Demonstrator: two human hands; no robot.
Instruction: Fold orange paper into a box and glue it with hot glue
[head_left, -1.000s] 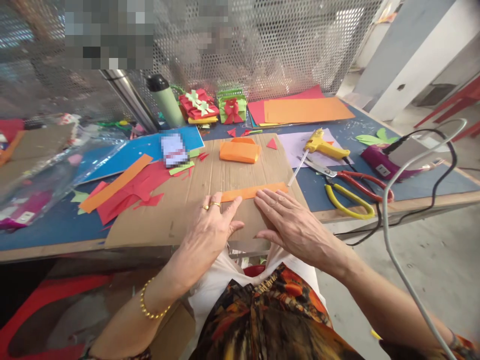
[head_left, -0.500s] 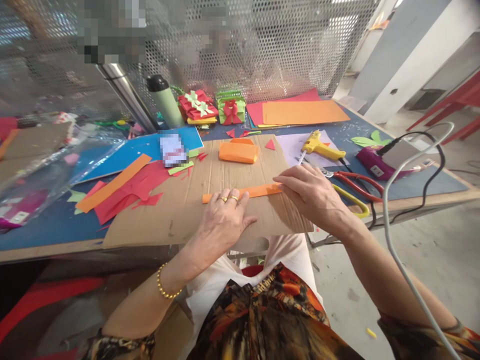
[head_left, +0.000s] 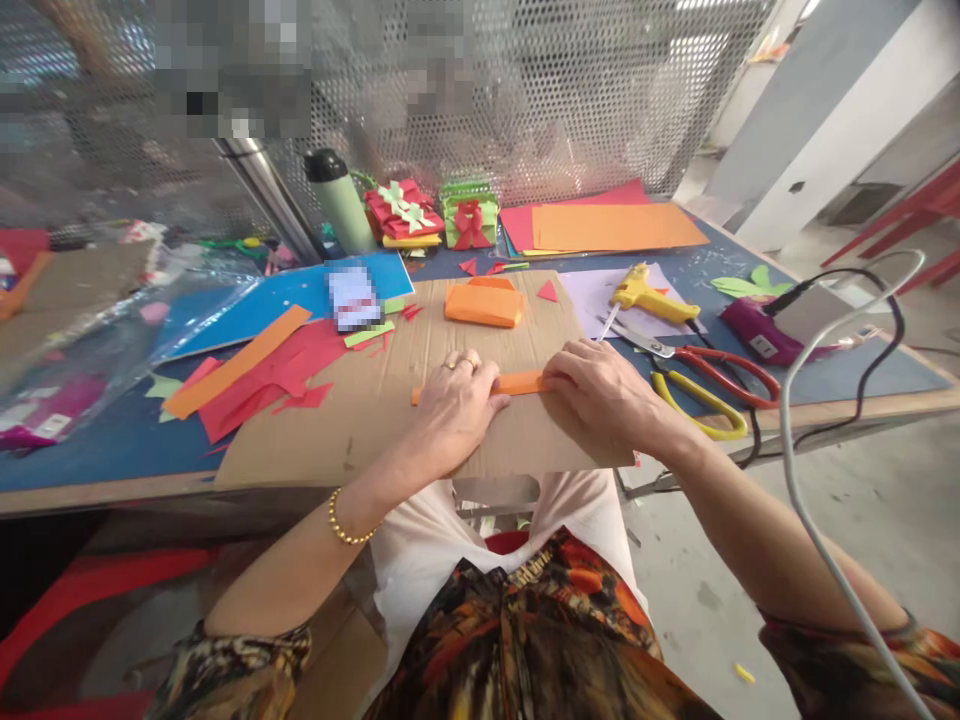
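A narrow orange paper strip [head_left: 523, 383] lies on a brown cardboard sheet [head_left: 330, 445] in front of me. My left hand [head_left: 459, 408] presses on the strip near its left part, fingers bent and close together, thumb out to the right. At the strip's right end, my right hand [head_left: 600, 392] has its fingers curled together over the paper, hiding that end. Beyond the strip sits a folded orange paper piece [head_left: 484, 304], with a small red paper triangle [head_left: 547, 290] to its right. Scissors [head_left: 705, 375] with red and yellow handles lie just right of my right hand.
A yellow glue gun [head_left: 649, 296] rests on pale purple paper, its black cord trailing right. A white cable [head_left: 787, 440] hangs near my right arm. Red and orange paper pieces [head_left: 262, 375], a phone [head_left: 354, 297] and a green bottle [head_left: 341, 205] are leftward; finished paper bags [head_left: 470, 215] stand behind.
My right hand has shifted slightly left and nearer along the strip, uncovering more of the scissors. My left fingers have drawn in from flatter to more bent. The view has shifted slightly.
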